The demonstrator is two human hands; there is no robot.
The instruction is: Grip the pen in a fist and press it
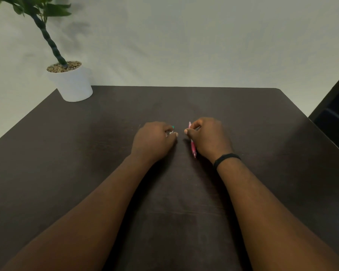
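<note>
Gripping a pink pen [193, 146], the right hand [207, 137] curls its fingers and thumb around the barrel above the middle of the dark table [67, 153]; the tip points toward the person. The left hand [153, 141], just beside it and apart, pinches a small object with a green end [171, 131] between curled fingers and thumb; its kind cannot be told. A black wristband [226, 159] circles the right wrist. A potted plant [70, 83] stands at the far left corner.

The dark table [86, 153] is showing a matt wood grain, the pink pen [193, 146] is looking like glossy plastic, and the white pot [72, 85] is appearing smooth.
</note>
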